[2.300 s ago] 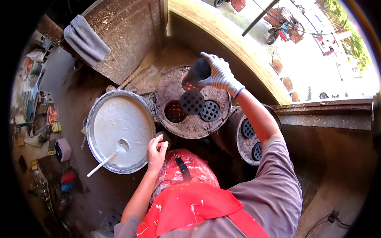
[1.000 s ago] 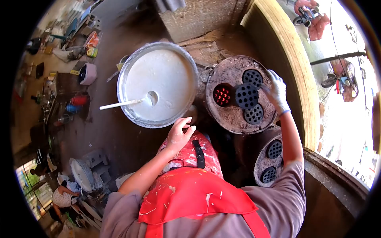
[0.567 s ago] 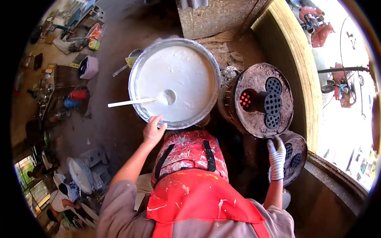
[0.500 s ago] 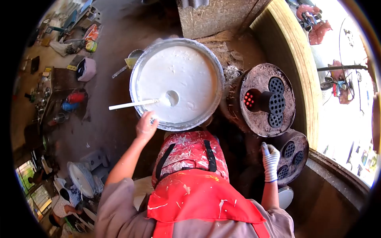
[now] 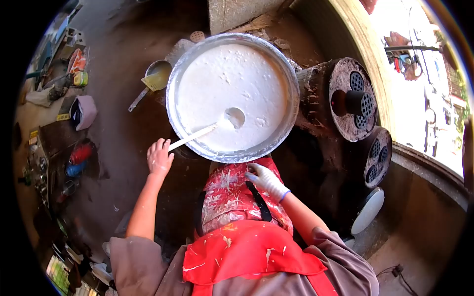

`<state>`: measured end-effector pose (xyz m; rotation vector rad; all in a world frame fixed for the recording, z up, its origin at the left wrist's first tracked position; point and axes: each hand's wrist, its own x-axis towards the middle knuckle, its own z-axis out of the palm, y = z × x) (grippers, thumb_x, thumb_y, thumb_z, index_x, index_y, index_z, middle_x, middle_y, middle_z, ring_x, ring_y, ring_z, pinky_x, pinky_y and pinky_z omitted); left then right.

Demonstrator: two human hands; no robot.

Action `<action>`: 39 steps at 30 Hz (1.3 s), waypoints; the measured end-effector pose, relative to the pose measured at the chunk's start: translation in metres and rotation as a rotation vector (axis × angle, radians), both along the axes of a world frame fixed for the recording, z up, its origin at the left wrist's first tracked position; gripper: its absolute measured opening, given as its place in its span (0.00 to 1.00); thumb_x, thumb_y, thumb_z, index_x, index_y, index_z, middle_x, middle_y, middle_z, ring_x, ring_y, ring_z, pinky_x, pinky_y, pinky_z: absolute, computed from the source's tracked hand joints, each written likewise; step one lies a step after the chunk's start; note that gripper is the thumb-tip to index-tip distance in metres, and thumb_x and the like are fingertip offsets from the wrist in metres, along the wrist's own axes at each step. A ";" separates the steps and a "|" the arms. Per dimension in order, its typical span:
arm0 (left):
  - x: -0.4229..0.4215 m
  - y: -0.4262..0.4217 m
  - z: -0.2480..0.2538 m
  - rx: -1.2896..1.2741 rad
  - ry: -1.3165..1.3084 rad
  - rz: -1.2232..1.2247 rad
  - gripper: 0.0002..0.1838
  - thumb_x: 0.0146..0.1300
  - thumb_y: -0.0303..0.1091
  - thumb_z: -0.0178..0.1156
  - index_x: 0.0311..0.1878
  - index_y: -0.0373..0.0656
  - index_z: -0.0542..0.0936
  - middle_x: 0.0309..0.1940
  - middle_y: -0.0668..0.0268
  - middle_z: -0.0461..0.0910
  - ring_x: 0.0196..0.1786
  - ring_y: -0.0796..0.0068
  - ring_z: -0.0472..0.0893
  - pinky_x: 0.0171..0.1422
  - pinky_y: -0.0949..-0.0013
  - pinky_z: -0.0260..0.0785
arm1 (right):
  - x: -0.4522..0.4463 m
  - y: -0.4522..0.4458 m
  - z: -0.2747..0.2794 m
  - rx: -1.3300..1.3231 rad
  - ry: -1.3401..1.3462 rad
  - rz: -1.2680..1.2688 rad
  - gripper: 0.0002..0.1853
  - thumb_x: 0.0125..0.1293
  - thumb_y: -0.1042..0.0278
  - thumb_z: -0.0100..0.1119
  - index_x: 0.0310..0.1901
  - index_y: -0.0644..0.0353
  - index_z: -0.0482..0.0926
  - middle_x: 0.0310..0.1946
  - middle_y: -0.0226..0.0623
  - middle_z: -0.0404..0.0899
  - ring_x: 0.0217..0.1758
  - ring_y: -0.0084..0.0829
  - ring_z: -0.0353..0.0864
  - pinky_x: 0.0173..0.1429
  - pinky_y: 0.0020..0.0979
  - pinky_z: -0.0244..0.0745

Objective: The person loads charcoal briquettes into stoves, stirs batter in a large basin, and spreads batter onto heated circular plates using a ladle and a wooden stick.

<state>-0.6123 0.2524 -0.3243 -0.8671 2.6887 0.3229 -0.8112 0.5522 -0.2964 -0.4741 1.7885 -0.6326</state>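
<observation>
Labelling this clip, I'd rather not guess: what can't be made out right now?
In the head view:
Bare left grip: whether it is closed around the slender white handle; its fingers overlap the end.
White-gloved right grip: its palm, turned away from the camera.
Round grey metal tub: its bottom, under the white liquid.
Brown panel: its far end, cut off by the top edge.
</observation>
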 end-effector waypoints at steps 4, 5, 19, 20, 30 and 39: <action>0.002 -0.014 -0.012 0.145 -0.134 0.054 0.23 0.48 0.35 0.63 0.50 0.46 0.73 0.43 0.65 0.74 0.47 0.62 0.74 0.52 0.57 0.65 | 0.054 -0.045 -0.049 -0.147 -0.168 -0.016 0.24 0.59 0.56 0.56 0.52 0.64 0.71 0.43 0.49 0.77 0.45 0.42 0.77 0.49 0.35 0.71; -0.002 -0.014 -0.013 0.336 -0.216 0.179 0.21 0.49 0.35 0.63 0.48 0.44 0.74 0.38 0.65 0.77 0.42 0.62 0.77 0.48 0.57 0.68 | 0.070 -0.049 -0.068 -0.219 -0.197 -0.072 0.24 0.59 0.54 0.56 0.51 0.63 0.72 0.43 0.47 0.78 0.43 0.39 0.78 0.47 0.34 0.71; -0.061 0.106 0.039 1.555 -0.270 0.289 0.13 0.63 0.35 0.54 0.40 0.33 0.77 0.31 0.64 0.79 0.31 0.76 0.78 0.37 0.73 0.72 | 0.056 -0.035 -0.041 -0.247 -0.524 -0.494 0.16 0.60 0.54 0.56 0.39 0.60 0.76 0.27 0.33 0.77 0.31 0.26 0.74 0.37 0.29 0.71; -0.063 0.112 0.041 1.524 -0.316 0.337 0.14 0.62 0.37 0.54 0.42 0.35 0.77 0.32 0.64 0.79 0.32 0.77 0.78 0.38 0.73 0.72 | 0.032 -0.020 -0.031 -0.260 -0.175 -0.109 0.20 0.61 0.51 0.53 0.43 0.61 0.76 0.34 0.39 0.79 0.38 0.29 0.76 0.45 0.32 0.70; -0.057 0.136 0.045 1.392 -0.491 0.721 0.20 0.60 0.44 0.54 0.54 0.46 0.72 0.40 0.63 0.78 0.42 0.71 0.79 0.51 0.62 0.67 | -0.334 0.105 0.080 0.333 1.304 -0.594 0.59 0.30 0.39 0.72 0.65 0.54 0.53 0.64 0.48 0.53 0.65 0.50 0.56 0.64 0.44 0.56; -0.060 0.158 0.034 1.346 -0.456 0.769 0.20 0.60 0.45 0.54 0.52 0.46 0.72 0.42 0.65 0.76 0.46 0.70 0.75 0.52 0.61 0.66 | -0.350 0.099 0.069 0.343 1.050 -0.689 0.58 0.31 0.43 0.73 0.66 0.50 0.52 0.61 0.45 0.58 0.60 0.49 0.62 0.61 0.46 0.59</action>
